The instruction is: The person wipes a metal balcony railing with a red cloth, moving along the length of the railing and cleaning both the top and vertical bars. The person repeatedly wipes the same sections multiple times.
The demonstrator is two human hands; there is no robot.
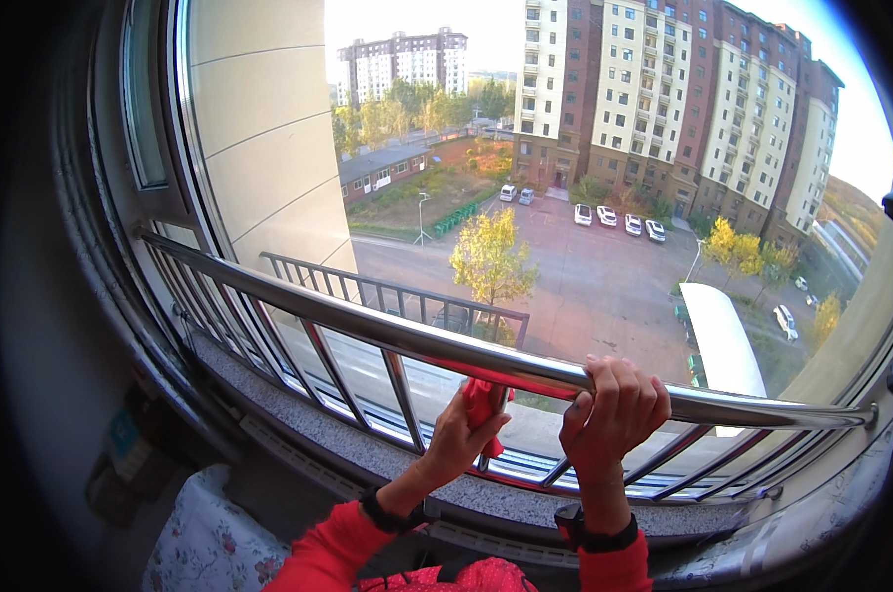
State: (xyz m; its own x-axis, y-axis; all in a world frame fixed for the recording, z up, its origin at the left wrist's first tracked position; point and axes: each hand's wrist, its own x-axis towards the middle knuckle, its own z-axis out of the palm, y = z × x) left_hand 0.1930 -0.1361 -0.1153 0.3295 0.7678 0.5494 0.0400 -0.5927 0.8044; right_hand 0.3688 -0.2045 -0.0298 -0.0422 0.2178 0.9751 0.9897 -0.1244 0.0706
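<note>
A polished metal guard rail (417,337) runs across the window at waist height, with upright metal bars (402,392) below it. My left hand (446,440) presses a red cloth (482,405) around one of these bars, just under the top rail. Part of the cloth is hidden behind the fingers and the bar. To the right, my right hand (615,411) grips the top rail, fingers over it and thumb on the near side. Both wrists wear dark bands below red sleeves.
A speckled stone sill (306,429) lies under the bars, above a radiator (321,470). Flowered fabric (210,536) is at the lower left. Window frames stand at both sides. Outside are a lower dark railing (409,296), a yellow tree, parked cars and apartment blocks.
</note>
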